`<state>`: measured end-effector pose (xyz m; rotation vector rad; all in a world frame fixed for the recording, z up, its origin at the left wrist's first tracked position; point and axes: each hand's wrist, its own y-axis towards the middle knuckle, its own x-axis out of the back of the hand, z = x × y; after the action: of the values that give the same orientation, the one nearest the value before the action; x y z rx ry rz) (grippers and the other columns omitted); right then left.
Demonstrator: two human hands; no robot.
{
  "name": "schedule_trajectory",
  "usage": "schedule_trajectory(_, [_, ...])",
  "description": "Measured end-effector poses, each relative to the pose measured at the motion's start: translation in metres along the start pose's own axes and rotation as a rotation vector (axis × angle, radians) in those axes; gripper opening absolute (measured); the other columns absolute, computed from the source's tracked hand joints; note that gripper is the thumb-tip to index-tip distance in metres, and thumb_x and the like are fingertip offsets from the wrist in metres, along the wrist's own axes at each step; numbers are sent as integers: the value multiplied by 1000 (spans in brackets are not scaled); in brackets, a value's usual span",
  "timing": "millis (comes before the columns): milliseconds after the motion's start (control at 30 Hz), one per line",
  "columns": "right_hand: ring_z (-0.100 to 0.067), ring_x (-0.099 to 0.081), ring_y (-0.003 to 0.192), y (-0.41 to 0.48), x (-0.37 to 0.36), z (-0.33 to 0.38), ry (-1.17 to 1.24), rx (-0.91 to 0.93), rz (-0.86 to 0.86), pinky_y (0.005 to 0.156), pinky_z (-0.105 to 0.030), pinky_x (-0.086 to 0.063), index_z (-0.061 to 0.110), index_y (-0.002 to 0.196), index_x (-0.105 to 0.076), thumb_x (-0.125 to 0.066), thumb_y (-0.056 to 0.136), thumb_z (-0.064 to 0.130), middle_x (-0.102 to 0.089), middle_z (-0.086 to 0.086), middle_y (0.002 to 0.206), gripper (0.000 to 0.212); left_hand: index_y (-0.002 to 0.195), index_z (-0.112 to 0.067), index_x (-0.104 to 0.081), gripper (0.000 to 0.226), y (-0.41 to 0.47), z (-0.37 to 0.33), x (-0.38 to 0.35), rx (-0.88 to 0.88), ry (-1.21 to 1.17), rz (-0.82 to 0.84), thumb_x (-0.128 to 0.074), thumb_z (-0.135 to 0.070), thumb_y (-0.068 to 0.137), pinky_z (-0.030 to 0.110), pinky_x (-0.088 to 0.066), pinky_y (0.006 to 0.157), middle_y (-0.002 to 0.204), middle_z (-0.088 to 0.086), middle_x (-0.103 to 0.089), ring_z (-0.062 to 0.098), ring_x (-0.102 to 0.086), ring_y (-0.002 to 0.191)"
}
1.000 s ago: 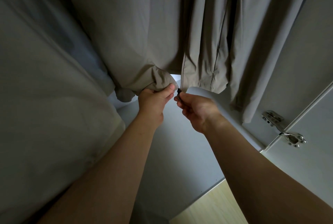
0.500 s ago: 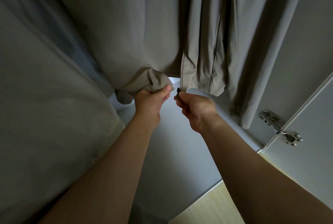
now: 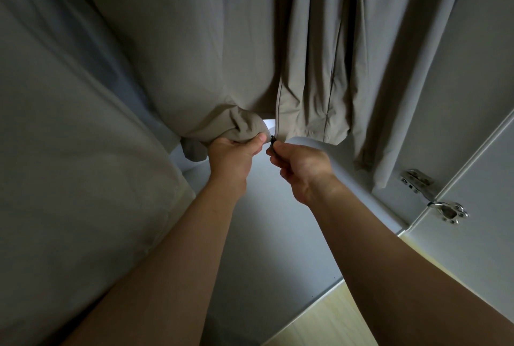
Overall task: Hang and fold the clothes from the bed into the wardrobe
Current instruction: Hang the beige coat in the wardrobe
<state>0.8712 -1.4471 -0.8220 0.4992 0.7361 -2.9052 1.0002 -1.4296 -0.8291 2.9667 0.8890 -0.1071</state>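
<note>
Head view looks down into the wardrobe, where the beige jacket (image 3: 208, 53) hangs with its hem a little above the grey base panel (image 3: 278, 234). Open room lies under the hem and between my forearms, down to the panel's front edge, which meets the wooden floor (image 3: 328, 318). On my left a pale hanging garment (image 3: 69, 164) crowds close against the jacket. On my right the jacket's outer folds hang near the side wall (image 3: 459, 67), where a metal hinge (image 3: 434, 196) joins the open door (image 3: 486, 248).

My left hand (image 3: 230, 156) is clenched around a bunched fold of the jacket's left hem, thumb pressed on the cloth. My right hand (image 3: 301, 167), fingers curled, pinches the small dark zipper pull (image 3: 272, 139) at the bottom of the right front edge. The two hands sit just beside each other, apart.
</note>
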Motion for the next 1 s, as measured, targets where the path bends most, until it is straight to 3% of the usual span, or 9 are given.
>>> schedule_trajectory(167, [-9, -68, 67, 0, 0, 1, -10, -1, 9, 60, -23, -45, 4, 95, -73, -74, 86, 13, -77, -5, 84, 13, 95, -17, -76, 24, -1, -5, 2, -31, 134, -22, -85, -21, 74, 42, -57, 91, 97, 3, -77, 26, -73, 91])
schedule_trajectory(300, [-9, -67, 67, 1, 3, 1, -11, 8, 44, 61, -22, -45, 4, 97, -73, -72, 87, 13, -77, -5, 87, 14, 89, -18, -75, 14, -1, -9, 3, -119, 253, -17, -83, -16, 78, 35, -58, 85, 92, 3, -76, 23, -72, 87])
schedule_trajectory(433, [-9, -65, 66, 2, 5, 0, -20, 6, 96, 62, -22, -44, 4, 95, -74, -69, 88, 10, -77, -6, 88, 11, 102, -4, -74, 27, 0, -11, 5, -81, 331, -21, -80, -22, 82, 38, -58, 87, 98, 10, -74, 27, -71, 91])
schedule_trajectory(600, [-11, -63, 68, 2, 5, 0, -75, 27, 156, 64, -23, -43, 4, 89, -73, -63, 90, 7, -76, -7, 90, 10, 84, -14, -73, 4, -4, -14, 5, -120, 336, -44, -77, -15, 85, 20, -53, 69, 79, 0, -73, 10, -69, 74])
schedule_trajectory(733, [-11, -63, 71, 2, 6, 3, -99, 20, 175, 63, -22, -44, 8, 88, -72, -64, 91, 9, -75, -6, 90, 9, 93, -11, -73, 7, -5, -14, 5, -135, 341, -20, -74, -16, 87, 31, -55, 79, 89, 6, -73, 23, -71, 85])
schedule_trajectory(867, [-12, -66, 74, 0, 6, 5, -161, -7, 158, 60, -23, -43, 15, 85, -74, -70, 87, 15, -75, -1, 86, 4, 93, -15, -73, 4, -7, -12, 5, -144, 336, 8, -70, -16, 91, 36, -56, 83, 91, 6, -74, 24, -70, 87])
schedule_trajectory(1000, [-12, -65, 74, 1, 4, 5, -326, 146, 126, 63, -24, -48, 16, 78, -73, -66, 88, 14, -73, -1, 78, 13, 91, -14, -69, 11, -7, -11, 3, -52, 208, 50, -61, -8, 96, 25, -56, 63, 85, 2, -73, 12, -73, 74])
